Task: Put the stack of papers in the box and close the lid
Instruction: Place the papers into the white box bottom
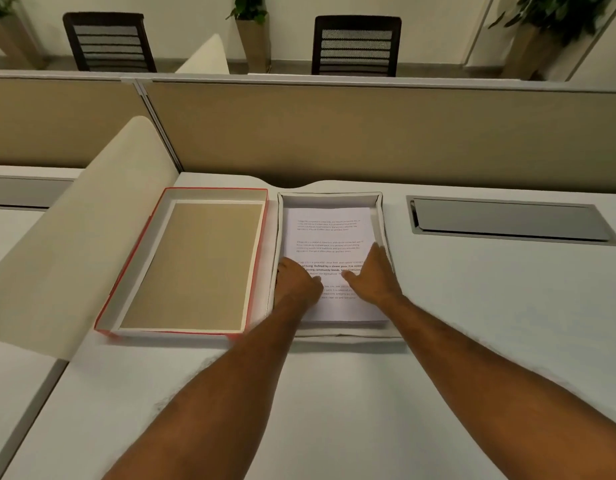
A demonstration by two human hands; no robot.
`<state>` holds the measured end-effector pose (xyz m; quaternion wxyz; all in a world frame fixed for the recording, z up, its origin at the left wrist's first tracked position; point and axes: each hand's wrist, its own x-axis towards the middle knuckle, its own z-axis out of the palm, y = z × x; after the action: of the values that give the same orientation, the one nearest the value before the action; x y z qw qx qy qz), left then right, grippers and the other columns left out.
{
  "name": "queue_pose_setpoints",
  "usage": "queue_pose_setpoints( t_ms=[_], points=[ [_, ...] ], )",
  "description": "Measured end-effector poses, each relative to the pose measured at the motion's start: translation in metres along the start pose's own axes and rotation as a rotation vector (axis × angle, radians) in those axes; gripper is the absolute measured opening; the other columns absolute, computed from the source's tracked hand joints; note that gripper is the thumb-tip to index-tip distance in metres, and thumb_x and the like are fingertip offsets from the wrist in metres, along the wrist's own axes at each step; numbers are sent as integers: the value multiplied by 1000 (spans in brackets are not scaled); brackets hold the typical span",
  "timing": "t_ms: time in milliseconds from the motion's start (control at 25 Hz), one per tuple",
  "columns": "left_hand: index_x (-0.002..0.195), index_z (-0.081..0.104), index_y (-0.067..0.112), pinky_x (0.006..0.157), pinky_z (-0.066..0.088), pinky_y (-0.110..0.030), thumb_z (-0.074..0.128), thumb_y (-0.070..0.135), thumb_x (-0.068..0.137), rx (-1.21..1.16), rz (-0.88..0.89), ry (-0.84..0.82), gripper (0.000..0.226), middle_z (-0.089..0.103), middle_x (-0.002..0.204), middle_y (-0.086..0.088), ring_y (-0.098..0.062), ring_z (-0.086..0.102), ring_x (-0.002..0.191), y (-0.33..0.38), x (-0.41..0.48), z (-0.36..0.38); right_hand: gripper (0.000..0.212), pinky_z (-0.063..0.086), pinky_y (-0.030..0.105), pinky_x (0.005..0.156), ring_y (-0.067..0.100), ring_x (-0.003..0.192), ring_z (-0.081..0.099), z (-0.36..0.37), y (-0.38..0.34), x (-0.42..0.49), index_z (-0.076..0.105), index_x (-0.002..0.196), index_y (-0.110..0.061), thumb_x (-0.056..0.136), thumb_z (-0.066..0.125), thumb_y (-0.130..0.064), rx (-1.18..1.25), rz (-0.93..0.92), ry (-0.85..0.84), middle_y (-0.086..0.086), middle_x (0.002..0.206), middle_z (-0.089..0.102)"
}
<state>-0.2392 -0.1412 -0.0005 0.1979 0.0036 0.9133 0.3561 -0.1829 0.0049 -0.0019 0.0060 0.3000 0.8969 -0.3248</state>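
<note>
White desk (473, 323), beige partition (369, 133) behind. Red-edged lid (182, 265) upturned beside box (384, 216), touching. Paper stack (329, 237) inside box; left hand (298, 282), right hand (376, 275) flat on it, fingers spread, gripping nothing.

The papers (329, 237) lie in the box (382, 216), lid (192, 261) just left.
</note>
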Motion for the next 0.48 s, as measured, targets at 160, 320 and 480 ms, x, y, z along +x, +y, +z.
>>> queue_pose_setpoints(
  t_ms=[160, 320, 480],
  points=[
    [148, 25, 10, 115, 33, -46, 66, 37, 85, 169, 211, 28, 79, 32, 155, -10, -30, 33, 142, -15, -29, 6, 78, 37, 44, 110, 32, 136, 41, -3, 1, -24, 33, 143, -12, 82, 65, -49, -195, -119, 73, 13, 151, 39],
    [145, 34, 21, 118, 21, -47, 57, 53, 86, 341, 403, 124, 71, 22, 161, -2, -27, 22, 147, -45, -48, -8, 78, 43, 43, 107, 28, 130, 46, 6, 5, -52, 33, 143, -14, 82, 64, -52, -251, -154, 6, 11, 147, 44],
    [151, 23, 22, 119, 10, -49, 35, 70, 86, 469, 328, 162, 81, 7, 164, -3, -28, 8, 151, -87, -49, -39, 89, 28, 48, 118, 30, 146, 27, 23, -5, -76, 16, 152, -18, 84, 57, -59, -223, -155, -65, 8, 161, 22]
  ],
)
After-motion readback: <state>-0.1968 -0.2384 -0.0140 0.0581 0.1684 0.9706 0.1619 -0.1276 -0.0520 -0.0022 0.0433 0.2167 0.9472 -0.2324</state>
